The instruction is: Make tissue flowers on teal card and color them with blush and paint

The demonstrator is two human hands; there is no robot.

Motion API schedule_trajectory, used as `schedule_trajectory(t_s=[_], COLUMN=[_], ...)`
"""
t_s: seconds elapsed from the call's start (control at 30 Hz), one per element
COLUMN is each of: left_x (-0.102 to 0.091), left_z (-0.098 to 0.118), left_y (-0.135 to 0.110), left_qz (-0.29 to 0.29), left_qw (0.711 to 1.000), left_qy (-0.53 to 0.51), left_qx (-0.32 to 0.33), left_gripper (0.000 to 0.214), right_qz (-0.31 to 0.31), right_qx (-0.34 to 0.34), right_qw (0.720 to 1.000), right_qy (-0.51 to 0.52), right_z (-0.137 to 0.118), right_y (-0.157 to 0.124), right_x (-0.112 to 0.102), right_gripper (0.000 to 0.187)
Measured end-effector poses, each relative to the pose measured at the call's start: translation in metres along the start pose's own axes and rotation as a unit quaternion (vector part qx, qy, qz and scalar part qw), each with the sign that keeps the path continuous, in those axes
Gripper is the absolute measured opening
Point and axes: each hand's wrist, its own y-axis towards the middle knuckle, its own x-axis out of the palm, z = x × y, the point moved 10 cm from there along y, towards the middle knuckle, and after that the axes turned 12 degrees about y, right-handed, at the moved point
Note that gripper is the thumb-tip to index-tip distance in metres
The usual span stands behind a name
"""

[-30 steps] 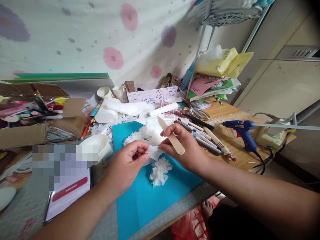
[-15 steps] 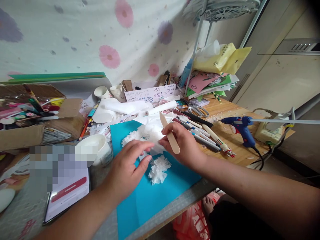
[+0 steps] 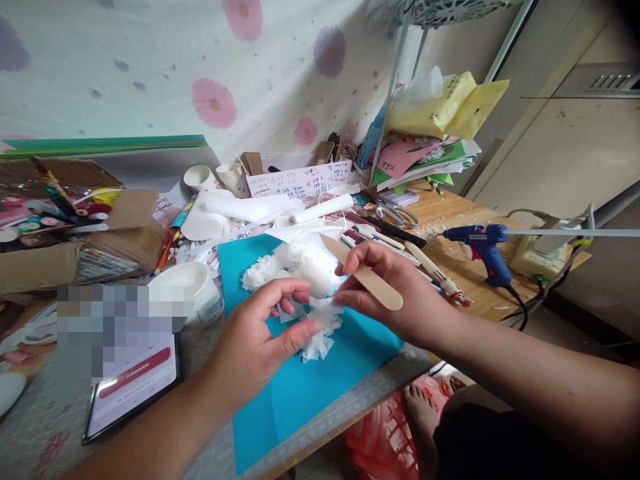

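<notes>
My right hand [image 3: 407, 300] is closed around a wooden craft stick [image 3: 383, 288], which slants down to the right. At its fingertips is a small thin piece of white tissue paper [image 3: 325, 306]. My left hand [image 3: 263, 337] hovers just left of that piece, thumb and fingers apart, holding nothing. Beneath both hands lies a sheet of blue paper [image 3: 283, 420]. On it, a mound of loose white tissue [image 3: 313, 260] stands behind the hands. Ruffled tissue clumps [image 3: 263, 271] form a curve at its left and front, partly hidden by my fingers.
A white paper bowl [image 3: 203, 293] and a phone [image 3: 135, 380] are at the left, near a cardboard box [image 3: 125, 250] of pens. Several markers, scissors [image 3: 397, 217] and white paper rolls [image 3: 323, 209] lie behind. A blue glue gun [image 3: 483, 247] stands at the right.
The craft stick has tipped flatter as my right hand turned and moved slightly right. My left thumb has spread away from its fingers. More of the tissue mound shows.
</notes>
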Motion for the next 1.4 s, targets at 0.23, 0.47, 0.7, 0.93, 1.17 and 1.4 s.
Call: schedule_trajectory(t_s=[0.23,0.47,0.7,0.93,1.17,1.4], left_x=[0.023,0.041,0.038,0.041,0.042,0.039], left_z=[0.013,-0.007,0.0,-0.001,-0.002,0.0], left_y=[-0.005,-0.016,-0.01,-0.01,-0.01,-0.011], left_qz=[-0.061,-0.117,-0.069,-0.074,-0.079,-0.079], left_qw=[0.997,0.982,0.99,0.981,0.98,0.984], left_qy=[0.054,-0.02,0.09,0.168,0.177,0.156], left_qx=[-0.014,-0.148,-0.088,-0.061,-0.045,-0.028], left_gripper=[0.017,0.025,0.022,0.019,0.015,0.012], right_qz=[-0.011,0.034,-0.161,-0.203,-0.221,-0.255], right_qx=[0.023,-0.085,-0.133,-0.148,-0.132,-0.139], right_qw=[0.999,0.996,0.964,0.929,0.934,0.916], right_qy=[-0.037,-0.024,-0.162,-0.273,-0.248,-0.278], right_z=[0.0,-0.036,-0.051,-0.036,-0.028,-0.024], right_y=[-0.023,-0.054,-0.077,-0.082,-0.077,-0.075], right_x=[-0.001,-0.042,-0.007,0.01,0.016,0.027], right_gripper=[0.025,0.019,0.023,0.018,0.02,0.023])
